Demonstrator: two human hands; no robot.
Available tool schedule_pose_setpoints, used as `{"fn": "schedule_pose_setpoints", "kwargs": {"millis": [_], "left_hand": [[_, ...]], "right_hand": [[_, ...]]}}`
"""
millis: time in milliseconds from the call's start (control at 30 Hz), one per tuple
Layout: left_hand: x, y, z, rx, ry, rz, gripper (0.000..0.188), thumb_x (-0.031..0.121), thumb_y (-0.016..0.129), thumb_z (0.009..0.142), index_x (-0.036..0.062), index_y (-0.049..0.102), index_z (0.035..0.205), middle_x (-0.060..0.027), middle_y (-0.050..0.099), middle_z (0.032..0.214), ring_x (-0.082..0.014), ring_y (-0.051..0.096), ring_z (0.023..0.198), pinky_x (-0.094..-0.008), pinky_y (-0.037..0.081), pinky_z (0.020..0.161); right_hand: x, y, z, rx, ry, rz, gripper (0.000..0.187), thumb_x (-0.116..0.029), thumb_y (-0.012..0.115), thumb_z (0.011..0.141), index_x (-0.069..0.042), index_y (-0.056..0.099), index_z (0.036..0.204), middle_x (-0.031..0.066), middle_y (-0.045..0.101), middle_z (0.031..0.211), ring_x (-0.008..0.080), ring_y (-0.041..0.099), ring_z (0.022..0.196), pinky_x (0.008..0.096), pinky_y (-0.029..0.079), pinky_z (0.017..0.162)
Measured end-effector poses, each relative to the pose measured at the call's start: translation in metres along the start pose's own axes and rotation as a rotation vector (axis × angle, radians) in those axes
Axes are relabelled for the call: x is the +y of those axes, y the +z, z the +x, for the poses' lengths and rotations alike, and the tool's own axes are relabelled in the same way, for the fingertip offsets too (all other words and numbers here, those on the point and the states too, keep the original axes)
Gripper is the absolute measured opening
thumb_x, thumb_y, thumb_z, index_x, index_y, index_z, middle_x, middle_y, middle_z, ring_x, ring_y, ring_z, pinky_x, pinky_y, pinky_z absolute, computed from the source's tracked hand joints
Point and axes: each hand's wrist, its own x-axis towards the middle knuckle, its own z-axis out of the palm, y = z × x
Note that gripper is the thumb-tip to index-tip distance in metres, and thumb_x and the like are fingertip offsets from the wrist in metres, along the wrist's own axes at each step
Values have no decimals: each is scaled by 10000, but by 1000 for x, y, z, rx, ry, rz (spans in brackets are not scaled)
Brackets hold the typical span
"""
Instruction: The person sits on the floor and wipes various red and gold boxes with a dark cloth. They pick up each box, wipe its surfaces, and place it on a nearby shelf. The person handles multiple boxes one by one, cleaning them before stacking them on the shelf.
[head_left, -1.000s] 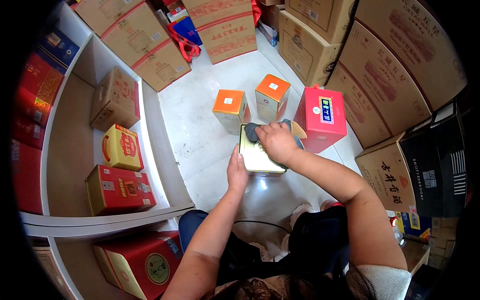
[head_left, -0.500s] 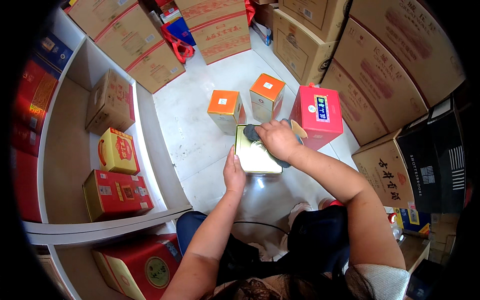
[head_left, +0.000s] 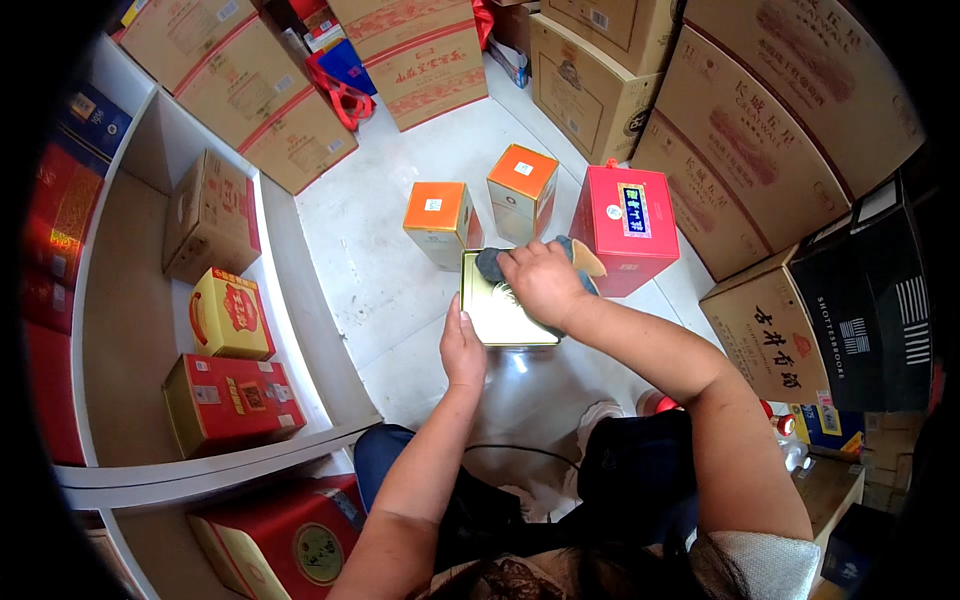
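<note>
A gold, flat-topped box is in front of me, its top face toward me. My left hand grips it along the left edge, thumb on the rim and the other fingers mostly hidden. Pressed onto its top is a grey cloth with a tan part, held under the bunched fingers of my right hand. Just beyond are two boxes with orange tops, a left one and a right one. A red box stands to their right.
On my left a white shelf holds a cardboard carton, a yellow box and a red-and-gold box. Stacked cartons rise at the right, others at the back. A black carton is near my right arm.
The view has shifted slightly, so the surroundings sit a little differently. The cloth's tan part hangs slightly lower beside my right hand. Both hands keep nearly the same place on the gold box.
</note>
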Motion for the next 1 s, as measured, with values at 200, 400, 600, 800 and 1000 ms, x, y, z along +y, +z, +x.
{"fn": "schedule_pose_setpoints", "kwargs": {"millis": [200, 400, 600, 800, 1000], "left_hand": [[-5, -2, 0, 10, 4, -33, 360, 161, 364, 951, 52, 453, 1282, -173, 546, 1202, -282, 534, 1094, -329, 401, 929], [-3, -4, 2, -30, -2, 26, 357, 152, 359, 950, 53, 457, 1278, -166, 548, 1202, -272, 535, 1094, -334, 405, 924], [-2, 1, 0, -3, -1, -17, 355, 159, 361, 957, 29, 458, 1272, -157, 562, 1167, -232, 538, 1066, -315, 399, 921], [0, 0, 1, 10, 5, -4, 348, 174, 364, 958, 33, 467, 1259, -139, 573, 1137, -210, 538, 1047, -300, 391, 917], [5, 1, 1, -25, -42, 19, 347, 164, 360, 954, 42, 460, 1264, -142, 565, 1158, -236, 541, 1057, -316, 398, 921]], "right_hand": [[-13, -5, -26, 9, -97, 77, 234, -139, 518, 750, -62, 585, 960, 76, 593, 899, 228, 535, 853, 376, 398, 743], [-19, -7, -15, -15, 21, -71, 155, -123, 515, 750, -56, 579, 874, 98, 602, 834, 244, 538, 848, 361, 395, 740], [-9, 4, 0, 40, -8, 91, 184, -118, 505, 754, -37, 570, 905, 106, 597, 911, 271, 530, 884, 388, 405, 767], [-3, -12, -18, -191, 118, -17, 181, -120, 507, 768, -33, 579, 910, 133, 607, 923, 253, 516, 935, 373, 379, 778], [-16, -2, -2, -87, 3, 27, 216, -127, 508, 766, -34, 547, 956, 147, 574, 1018, 272, 509, 966, 388, 370, 836]]}}
